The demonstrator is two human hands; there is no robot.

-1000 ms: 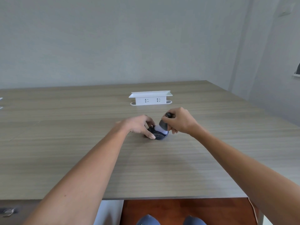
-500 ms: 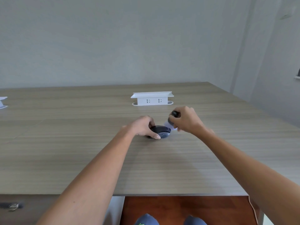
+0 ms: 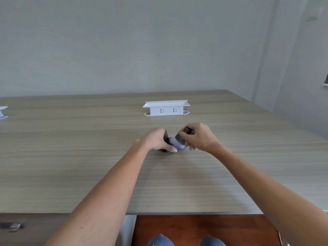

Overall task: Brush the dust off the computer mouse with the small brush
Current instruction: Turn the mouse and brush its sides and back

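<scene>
Here a wide table of pale grey-brown wood grain (image 3: pixel 88 174) fills most of the view, with a plain grey wall behind it. Toward the far side of the top stands a white rectangular socket box with two outlets on its front (image 3: pixel 166 108), well apart from the hands. At the left edge a second white piece (image 3: pixel 2 112) is cut off by the frame, too little showing to tell what it is.

Both bare forearms reach in from below and meet just past the table's middle. The left hand (image 3: pixel 157 140) is curled over the left side of the dark, rounded computer mouse (image 3: pixel 168 142), thumb along its near edge and fingers over its far side, pinning it to the table. Only a strip of the mouse shows between the two hands.

The right hand (image 3: pixel 199 137) is closed around the small brush with a black handle and pale bristles (image 3: pixel 180 139), the handle's round end poking up above the knuckles. The bristles slant down to the left and lie on the top of the mouse, just beside the left hand's fingers.
</scene>
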